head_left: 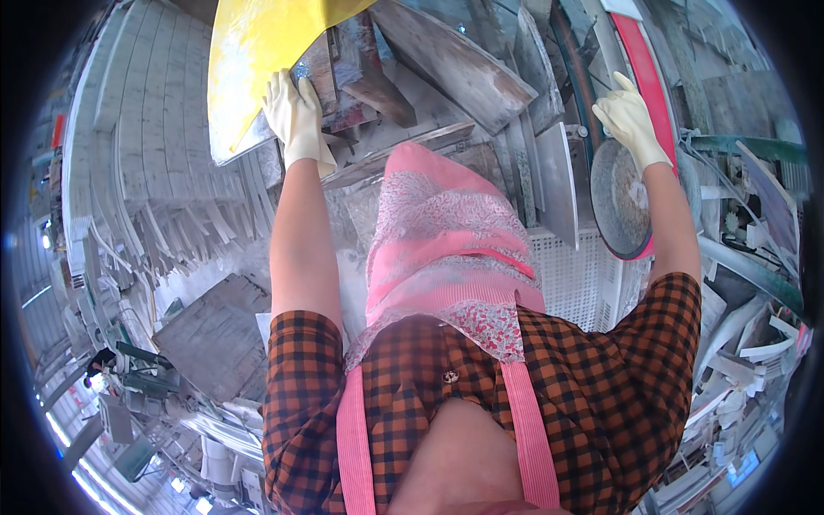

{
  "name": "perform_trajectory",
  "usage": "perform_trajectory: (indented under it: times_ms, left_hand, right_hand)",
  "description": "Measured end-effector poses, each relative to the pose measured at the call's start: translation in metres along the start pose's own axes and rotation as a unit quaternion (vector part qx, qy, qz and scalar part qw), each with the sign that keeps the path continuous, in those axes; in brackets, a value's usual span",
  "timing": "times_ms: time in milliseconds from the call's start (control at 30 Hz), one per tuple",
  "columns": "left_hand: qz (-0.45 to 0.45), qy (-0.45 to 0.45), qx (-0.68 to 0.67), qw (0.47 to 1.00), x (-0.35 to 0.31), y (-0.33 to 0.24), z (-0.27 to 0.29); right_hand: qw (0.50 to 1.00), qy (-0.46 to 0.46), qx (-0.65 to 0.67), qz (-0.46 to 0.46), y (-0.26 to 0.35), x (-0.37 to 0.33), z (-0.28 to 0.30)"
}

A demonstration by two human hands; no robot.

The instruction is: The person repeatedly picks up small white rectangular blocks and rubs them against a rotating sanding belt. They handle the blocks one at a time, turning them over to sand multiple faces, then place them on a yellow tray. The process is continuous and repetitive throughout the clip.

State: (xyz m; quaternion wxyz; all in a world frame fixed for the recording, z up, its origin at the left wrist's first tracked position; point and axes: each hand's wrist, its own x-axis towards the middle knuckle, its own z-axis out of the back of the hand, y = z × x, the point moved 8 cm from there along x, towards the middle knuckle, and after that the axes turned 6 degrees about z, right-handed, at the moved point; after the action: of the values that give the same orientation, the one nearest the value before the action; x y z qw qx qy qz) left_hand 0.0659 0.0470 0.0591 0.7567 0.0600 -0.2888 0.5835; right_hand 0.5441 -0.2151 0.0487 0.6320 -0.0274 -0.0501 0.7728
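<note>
My left hand [296,116], in a cream rubber glove, lies against the lower edge of a bright yellow curved sheet [245,73] with a whitish corner. Its fingers stretch over the sheet and the thumb stands apart. My right hand [629,120], gloved alike, is above a round dusty wheel [620,202], beside a long red belt [645,69]. One finger points out and the others bend loosely; I see nothing in them. Whether it touches the belt or wheel I cannot tell.
Dusty boards [463,64] lean in a heap ahead of me. Long grey slats [163,112] are stacked at the left, with a flat board [215,335] below them. A perforated white panel [571,279] stands beside my pink apron [446,223]. Scrap pieces [755,343] lie at the right.
</note>
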Motion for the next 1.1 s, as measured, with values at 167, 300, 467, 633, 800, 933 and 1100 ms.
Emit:
perform_trajectory:
  times_ms: [167,300,467,633,800,933,1100]
  left_hand:
    - [0.0,0.011,-0.014,1.0,0.002,0.004,-0.003]
    - [-0.012,0.027,-0.016,0.999,0.004,0.009,-0.008]
    - [-0.032,0.019,-0.001,0.999,0.005,0.006,-0.005]
    - [-0.024,0.108,0.062,0.992,0.019,-0.01,-0.008]
    - [0.025,0.054,0.055,0.997,0.025,-0.012,-0.005]
    - [0.018,-0.037,-0.057,0.998,0.021,-0.009,0.005]
    - [0.068,0.032,-0.106,0.991,0.019,-0.019,0.011]
  right_hand:
    - [1.0,-0.007,0.007,-0.012,-0.003,-0.001,-0.003]
    - [0.999,-0.027,0.037,-0.004,-0.005,-0.004,-0.003]
    - [0.999,-0.015,0.036,0.012,-0.004,-0.004,-0.007]
    - [0.999,-0.043,0.011,0.008,-0.007,-0.004,-0.006]
    - [0.999,0.019,-0.037,0.015,-0.015,-0.009,-0.022]
    - [0.999,0.025,-0.028,0.006,-0.014,-0.008,-0.017]
    - [0.996,0.041,-0.043,-0.066,-0.011,-0.002,-0.008]
